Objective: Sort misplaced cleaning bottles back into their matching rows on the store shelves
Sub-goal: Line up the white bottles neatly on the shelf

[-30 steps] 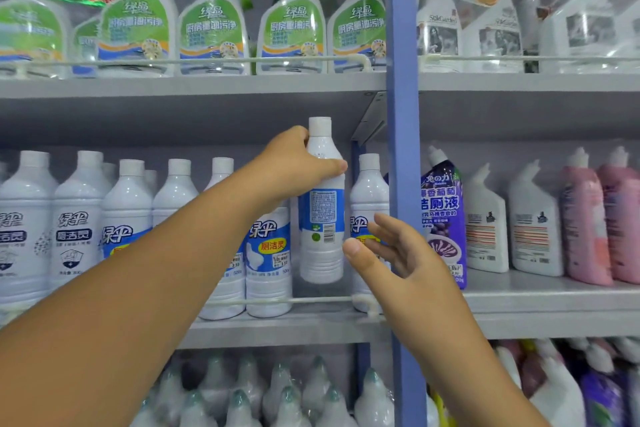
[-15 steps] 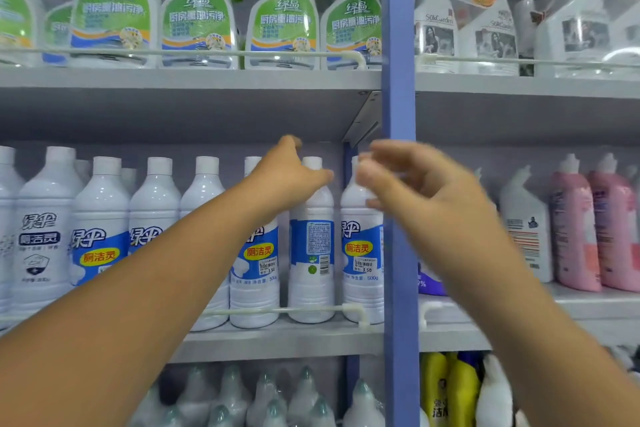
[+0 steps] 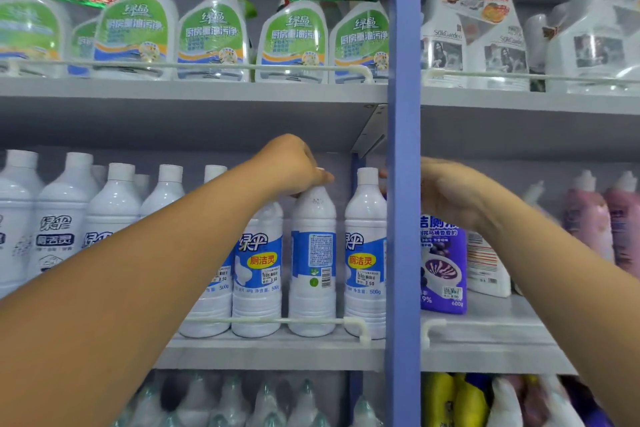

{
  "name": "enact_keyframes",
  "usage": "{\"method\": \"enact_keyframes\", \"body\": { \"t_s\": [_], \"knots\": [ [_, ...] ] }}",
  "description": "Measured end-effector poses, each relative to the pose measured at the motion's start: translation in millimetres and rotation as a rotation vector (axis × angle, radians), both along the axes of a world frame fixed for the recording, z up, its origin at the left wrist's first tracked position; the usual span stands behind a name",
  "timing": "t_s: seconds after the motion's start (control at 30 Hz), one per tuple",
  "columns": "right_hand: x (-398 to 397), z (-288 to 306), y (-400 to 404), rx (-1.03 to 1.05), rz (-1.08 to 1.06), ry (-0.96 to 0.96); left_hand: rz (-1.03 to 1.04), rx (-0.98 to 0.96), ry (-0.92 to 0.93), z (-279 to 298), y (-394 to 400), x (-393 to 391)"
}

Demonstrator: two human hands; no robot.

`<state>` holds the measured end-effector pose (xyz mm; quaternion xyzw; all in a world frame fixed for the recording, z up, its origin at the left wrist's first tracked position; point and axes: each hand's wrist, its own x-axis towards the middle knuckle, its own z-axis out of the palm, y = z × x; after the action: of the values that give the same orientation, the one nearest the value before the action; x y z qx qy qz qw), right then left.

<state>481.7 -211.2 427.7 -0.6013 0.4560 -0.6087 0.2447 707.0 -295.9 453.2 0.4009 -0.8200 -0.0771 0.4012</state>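
A white bottle (image 3: 313,263), its blue back label facing out, stands on the middle shelf (image 3: 277,354) in a row of matching white bottles (image 3: 258,263) with blue and yellow front labels. My left hand (image 3: 294,166) grips its cap from above and hides it. My right hand (image 3: 450,191) reaches past the blue upright post (image 3: 403,114), covering the top of a purple bottle (image 3: 443,267). Its fingertips show left of the post, near the cap of the end white bottle (image 3: 366,253). What the right hand holds is hidden.
A thin white rail (image 3: 277,321) runs along the shelf front. Green-labelled spray bottles (image 3: 214,38) fill the upper shelf, and wrapped white spray packs (image 3: 474,42) stand to their right. Pink bottles (image 3: 606,218) stand right of the purple one. More bottles crowd the lower shelf.
My left hand lowered the white bottle into the row until it stood on the shelf. My right hand rose from beside the row, crossed the post, and now sits over the purple bottle.
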Motion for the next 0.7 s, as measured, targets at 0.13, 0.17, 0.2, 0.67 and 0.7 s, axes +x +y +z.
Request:
{"method": "enact_keyframes", "body": {
  "t_s": [0.13,0.17,0.2,0.67,0.7],
  "knots": [
    [0,-3,-15,0.095,0.016,0.036,-0.032,0.046,0.027,2,-3,-1],
    [4,-3,-19,0.126,0.018,0.058,-0.04,0.058,0.031,2,-4,-1],
    [9,-3,-22,0.151,0.011,0.08,-0.047,0.07,0.035,3,-5,-1],
    [23,-5,-46,0.008,0.029,0.17,0.011,-0.003,-0.239,23,-4,9],
    [22,-6,-48,-0.006,0.034,0.159,0.011,-0.003,-0.241,23,-4,9]
  ]
}}
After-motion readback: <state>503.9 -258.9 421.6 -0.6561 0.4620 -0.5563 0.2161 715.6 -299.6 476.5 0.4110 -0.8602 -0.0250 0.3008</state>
